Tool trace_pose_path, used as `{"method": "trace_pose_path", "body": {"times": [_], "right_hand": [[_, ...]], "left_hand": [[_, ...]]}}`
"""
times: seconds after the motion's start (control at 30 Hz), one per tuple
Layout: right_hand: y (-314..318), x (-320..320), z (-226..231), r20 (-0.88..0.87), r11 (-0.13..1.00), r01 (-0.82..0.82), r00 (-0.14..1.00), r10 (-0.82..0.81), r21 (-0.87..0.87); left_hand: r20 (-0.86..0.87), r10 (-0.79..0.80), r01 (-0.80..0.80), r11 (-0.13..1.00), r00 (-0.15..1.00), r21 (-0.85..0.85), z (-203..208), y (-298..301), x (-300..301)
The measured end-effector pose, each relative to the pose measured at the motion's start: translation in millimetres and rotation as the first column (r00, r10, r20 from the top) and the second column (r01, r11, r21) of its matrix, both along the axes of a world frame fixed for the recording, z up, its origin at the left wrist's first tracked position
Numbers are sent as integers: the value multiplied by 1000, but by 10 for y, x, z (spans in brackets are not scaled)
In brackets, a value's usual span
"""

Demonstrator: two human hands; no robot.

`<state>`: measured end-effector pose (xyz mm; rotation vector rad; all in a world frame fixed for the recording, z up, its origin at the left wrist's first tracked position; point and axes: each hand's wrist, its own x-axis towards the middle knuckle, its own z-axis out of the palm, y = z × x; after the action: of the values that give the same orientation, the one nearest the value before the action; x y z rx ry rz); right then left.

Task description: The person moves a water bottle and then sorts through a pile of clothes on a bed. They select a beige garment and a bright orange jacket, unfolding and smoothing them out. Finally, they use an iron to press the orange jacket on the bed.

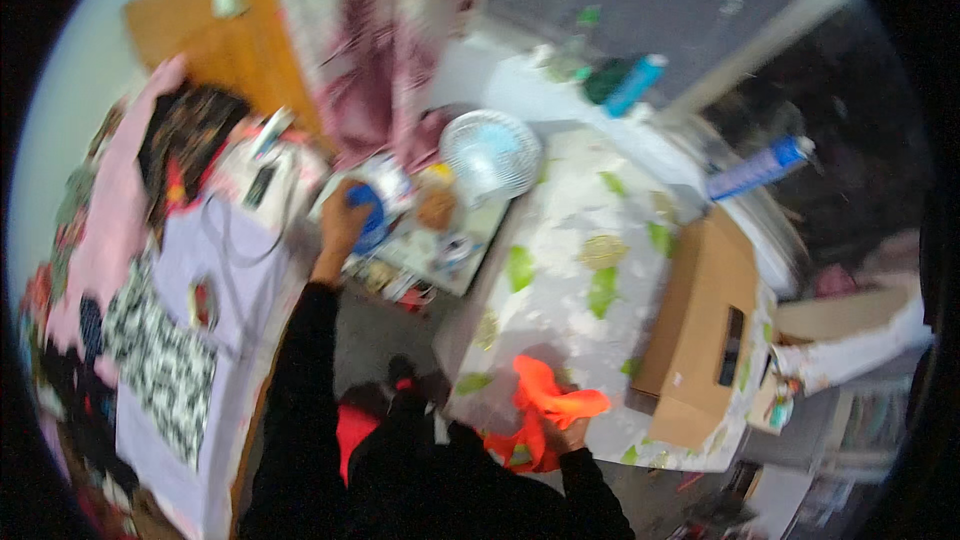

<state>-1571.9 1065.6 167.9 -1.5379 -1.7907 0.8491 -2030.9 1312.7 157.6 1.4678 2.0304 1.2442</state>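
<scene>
My left hand (pixel 343 223) reaches out over the small bedside table (pixel 462 282), its fingers closed at the edge of a blue rounded thing (pixel 369 220). Blur hides what kind of thing that is. Close by on the small table are a brown round item (pixel 437 208) and a white basket-like round object (pixel 490 154). My right hand (pixel 573 435) is low at the near edge of the larger table, closed around a bright orange cloth (pixel 560 402). Part of the cloth lies over the tabletop and part hangs below the edge.
A leaf-patterned cover lies on the larger table (pixel 550 250), with an open cardboard box (pixel 705 325) at its right. Blue cylinders (pixel 635 86) stand along the window sill. At left is a bed with a lilac sheet (pixel 245 275) and clothes. A pink curtain (pixel 370 50) hangs behind.
</scene>
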Motion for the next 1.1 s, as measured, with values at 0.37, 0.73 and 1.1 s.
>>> {"method": "trace_pose_path", "body": {"times": [0.37,0.73,1.1], "right_hand": [[130,-147,36,234,968,-51,972,-9,246],[107,-88,-407,260,984,-50,966,4,170],[221,-164,7,52,958,-67,997,55,278]], "left_hand": [[49,-25,20,995,999,99,-800,379,-777],[-328,57,-123,976,943,-182,-291,144,-359],[-236,-92,23,959,967,-282,-1005,-1255,132]]}}
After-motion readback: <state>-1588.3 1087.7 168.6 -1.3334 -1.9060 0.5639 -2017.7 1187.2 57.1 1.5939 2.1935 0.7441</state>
